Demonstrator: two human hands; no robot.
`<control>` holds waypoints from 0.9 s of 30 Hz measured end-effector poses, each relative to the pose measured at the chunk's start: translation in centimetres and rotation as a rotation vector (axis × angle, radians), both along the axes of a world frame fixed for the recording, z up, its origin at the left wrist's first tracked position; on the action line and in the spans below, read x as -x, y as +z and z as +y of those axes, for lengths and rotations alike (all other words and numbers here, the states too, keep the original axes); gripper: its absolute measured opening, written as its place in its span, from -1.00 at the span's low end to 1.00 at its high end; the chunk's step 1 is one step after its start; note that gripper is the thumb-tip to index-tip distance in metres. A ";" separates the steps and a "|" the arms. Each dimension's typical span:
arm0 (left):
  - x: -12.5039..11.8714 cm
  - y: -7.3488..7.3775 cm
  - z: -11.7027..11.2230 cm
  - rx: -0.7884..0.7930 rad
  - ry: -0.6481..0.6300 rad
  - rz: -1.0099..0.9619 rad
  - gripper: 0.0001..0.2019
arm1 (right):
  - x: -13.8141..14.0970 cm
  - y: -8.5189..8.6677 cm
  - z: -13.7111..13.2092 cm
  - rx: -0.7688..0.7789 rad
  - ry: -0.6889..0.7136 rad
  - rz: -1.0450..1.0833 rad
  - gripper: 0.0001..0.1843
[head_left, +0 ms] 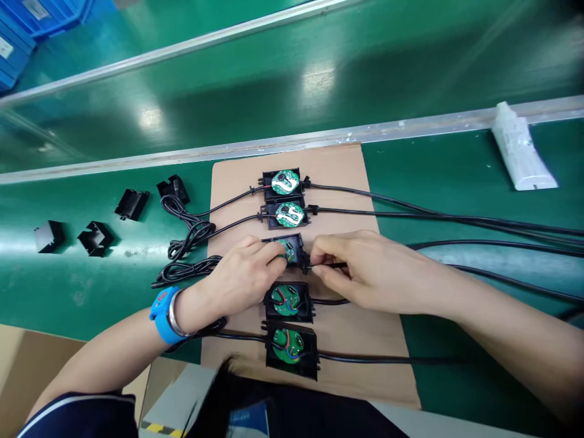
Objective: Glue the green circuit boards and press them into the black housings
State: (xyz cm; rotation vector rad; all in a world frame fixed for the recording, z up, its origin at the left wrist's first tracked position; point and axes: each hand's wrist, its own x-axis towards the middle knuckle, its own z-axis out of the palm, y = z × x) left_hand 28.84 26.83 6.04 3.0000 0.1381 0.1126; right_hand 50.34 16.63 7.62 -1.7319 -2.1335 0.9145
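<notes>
Several open black plastic housings with round green circuit boards lie in a column on a cardboard sheet (246, 173). My left hand (249, 274) is closed at the left side of the middle housing (298, 246), its fingertips over the circuit board (288, 248) and partly hiding it. At the housing's right end my right hand (365, 267) pinches the black cable (338, 265) between thumb and forefinger. White paste covers part of the two far circuit boards (286, 182). Red and blue wires show on the two near circuit boards (288, 345).
Loose black covers (132, 204) lie on the green bench at the left, near coiled black cables (189, 228). A white tube (522, 149) rests at the right by the metal ledge. Blue bins (50, 18) stand far left. Long cables (483, 219) run off rightward.
</notes>
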 end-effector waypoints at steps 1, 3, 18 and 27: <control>0.2 0.0 0.0 0.013 -0.010 -0.009 -0.78 | 0.2 -0.1 -0.2 -0.034 0.035 -0.025 -0.92; 0.5 0.1 -0.1 0.034 -0.021 -0.015 -0.78 | 0.8 -0.6 -0.6 -0.159 0.093 -0.094 -0.89; -0.3 0.4 -1.1 0.008 0.014 0.022 -0.64 | 1.1 -2.8 -0.4 -0.356 0.042 -0.317 -0.80; -0.8 0.5 -1.7 -0.015 0.080 0.081 -0.64 | 0.8 -3.6 -0.7 -0.469 0.087 -0.397 -0.73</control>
